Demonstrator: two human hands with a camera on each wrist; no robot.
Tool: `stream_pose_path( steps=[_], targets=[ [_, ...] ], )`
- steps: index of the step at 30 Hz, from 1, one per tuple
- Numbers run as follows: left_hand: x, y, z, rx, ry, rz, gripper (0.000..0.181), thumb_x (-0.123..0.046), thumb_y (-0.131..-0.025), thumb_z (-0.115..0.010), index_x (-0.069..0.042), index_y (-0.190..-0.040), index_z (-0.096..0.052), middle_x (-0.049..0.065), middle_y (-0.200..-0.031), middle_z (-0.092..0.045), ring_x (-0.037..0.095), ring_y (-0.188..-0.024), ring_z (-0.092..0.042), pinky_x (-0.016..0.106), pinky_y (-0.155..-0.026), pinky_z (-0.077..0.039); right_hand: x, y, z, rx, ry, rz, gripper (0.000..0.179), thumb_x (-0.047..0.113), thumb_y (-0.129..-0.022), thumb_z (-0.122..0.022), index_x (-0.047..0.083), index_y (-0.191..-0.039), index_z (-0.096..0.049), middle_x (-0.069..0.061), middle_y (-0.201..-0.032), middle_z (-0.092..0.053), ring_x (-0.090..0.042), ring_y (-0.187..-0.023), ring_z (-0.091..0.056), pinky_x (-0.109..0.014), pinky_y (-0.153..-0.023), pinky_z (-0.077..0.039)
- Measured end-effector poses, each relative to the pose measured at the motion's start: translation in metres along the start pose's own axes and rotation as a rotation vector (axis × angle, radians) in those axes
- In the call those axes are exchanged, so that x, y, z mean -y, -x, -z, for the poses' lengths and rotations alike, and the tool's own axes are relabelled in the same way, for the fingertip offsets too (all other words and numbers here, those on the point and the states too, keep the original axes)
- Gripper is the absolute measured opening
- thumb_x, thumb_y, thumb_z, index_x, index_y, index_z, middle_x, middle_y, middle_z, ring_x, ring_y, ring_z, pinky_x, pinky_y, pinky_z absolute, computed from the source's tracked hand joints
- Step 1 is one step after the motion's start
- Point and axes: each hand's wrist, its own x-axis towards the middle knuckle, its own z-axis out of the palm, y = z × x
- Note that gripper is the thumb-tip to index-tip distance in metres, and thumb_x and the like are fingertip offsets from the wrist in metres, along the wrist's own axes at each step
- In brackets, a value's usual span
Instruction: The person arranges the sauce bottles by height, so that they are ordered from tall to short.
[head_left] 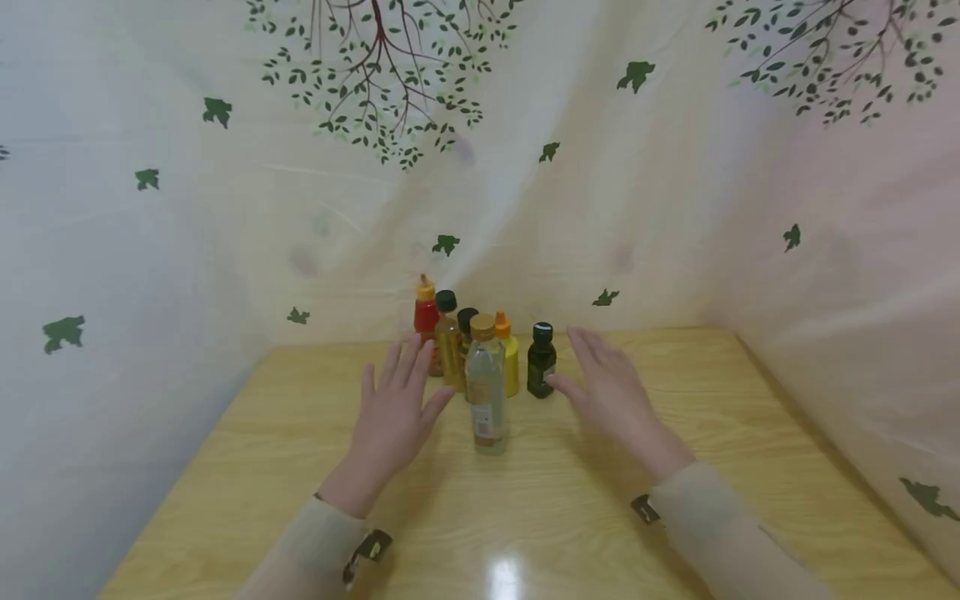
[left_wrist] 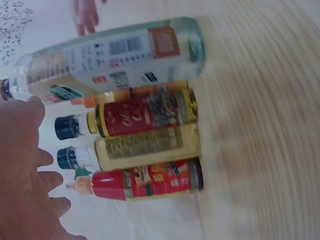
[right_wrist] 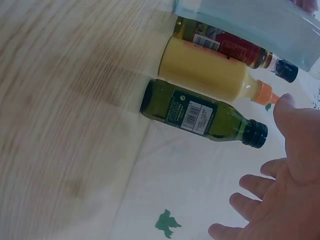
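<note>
My left hand [head_left: 396, 417] is spread, fingers straight, to the left of a tall clear bottle [head_left: 486, 383] with a gold cap. In the left wrist view, my left thumb overlaps the top of that clear bottle. My right hand [head_left: 611, 392] has straight fingers beside a small dark green bottle [head_left: 542, 367]. Neither hand holds anything. Behind the clear bottle stand a red sauce bottle [head_left: 426, 315] with a yellow top, a pale oil bottle [head_left: 449, 346], an olive oil bottle [left_wrist: 140, 115] with a red label, and a yellow squeeze bottle [right_wrist: 205, 70] with an orange nozzle.
The bottles stand upright, close together, on a light wooden table [head_left: 300, 450]. Behind and to the sides hangs a pale curtain [head_left: 360, 242] printed with leaves and branches. The table's back edge lies just behind the bottles.
</note>
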Motion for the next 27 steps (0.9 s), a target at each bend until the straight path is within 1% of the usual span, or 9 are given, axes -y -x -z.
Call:
stream_pose_path(
  steps=[6,9,13,16,20,23,27],
  targets=[
    [-0.008,-0.003,0.003,-0.023,0.057,-0.028,0.082,-0.056,-0.115,-0.05,-0.011,-0.177,-0.021,0.008,-0.185,-0.013,0.033,-0.17,-0.004,0.071,-0.131,-0.002,-0.004,-0.012,-0.011,-0.007,-0.078,-0.031,0.095,0.06,-0.11,-0.06,0.01,-0.177,-0.016,-0.019,-0.181,-0.021,-0.046,-0.164,-0.023,-0.07,-0.13,-0.017],
    [-0.013,-0.005,0.003,-0.031,0.096,-0.044,0.081,-0.055,-0.115,-0.05,-0.012,-0.177,-0.021,0.009,-0.184,-0.015,0.032,-0.17,-0.004,0.07,-0.131,-0.001,-0.006,-0.015,-0.013,-0.013,-0.113,-0.047,0.095,0.059,-0.11,-0.061,0.012,-0.178,-0.015,-0.018,-0.181,-0.021,-0.047,-0.164,-0.024,-0.07,-0.13,-0.018],
    [-0.019,-0.006,0.002,-0.041,0.138,-0.054,0.08,-0.053,-0.115,-0.051,-0.01,-0.176,-0.023,0.01,-0.183,-0.018,0.032,-0.17,-0.005,0.068,-0.132,-0.002,-0.007,-0.019,-0.015,-0.007,-0.188,-0.062,0.096,0.059,-0.109,-0.063,0.015,-0.178,-0.013,-0.018,-0.181,-0.022,-0.047,-0.163,-0.025,-0.069,-0.129,-0.023],
    [-0.024,-0.007,0.002,-0.052,0.194,-0.07,0.08,-0.053,-0.115,-0.053,-0.009,-0.176,-0.025,0.01,-0.182,-0.022,0.033,-0.169,-0.011,0.068,-0.132,-0.006,-0.008,-0.023,-0.017,0.006,-0.255,-0.079,0.095,0.057,-0.11,-0.064,0.016,-0.178,-0.013,-0.02,-0.18,-0.025,-0.047,-0.163,-0.027,-0.069,-0.128,-0.026],
    [-0.032,-0.007,0.003,-0.08,0.293,-0.097,0.08,-0.05,-0.113,-0.059,-0.009,-0.175,-0.027,0.012,-0.18,-0.028,0.035,-0.168,-0.019,0.064,-0.133,-0.012,-0.011,-0.029,-0.021,0.02,-0.344,-0.103,0.093,0.052,-0.11,-0.066,0.016,-0.178,-0.014,-0.019,-0.179,-0.028,-0.046,-0.163,-0.028,-0.069,-0.128,-0.026],
    [-0.038,-0.009,0.003,-0.103,0.336,-0.094,0.081,-0.049,-0.112,-0.063,-0.012,-0.174,-0.029,0.012,-0.179,-0.031,0.036,-0.166,-0.025,0.061,-0.133,-0.018,-0.013,-0.035,-0.026,0.018,-0.4,-0.11,0.092,0.049,-0.11,-0.068,0.015,-0.178,-0.016,-0.018,-0.177,-0.033,-0.044,-0.162,-0.031,-0.069,-0.128,-0.026],
    [-0.044,-0.011,0.0,-0.126,0.374,-0.08,0.082,-0.048,-0.11,-0.068,-0.012,-0.174,-0.031,0.012,-0.177,-0.036,0.038,-0.163,-0.032,0.063,-0.131,-0.025,-0.015,-0.041,-0.031,0.011,-0.434,-0.12,0.092,0.049,-0.108,-0.071,0.015,-0.177,-0.021,-0.021,-0.173,-0.041,-0.044,-0.159,-0.038,-0.07,-0.127,-0.029]
  ],
)
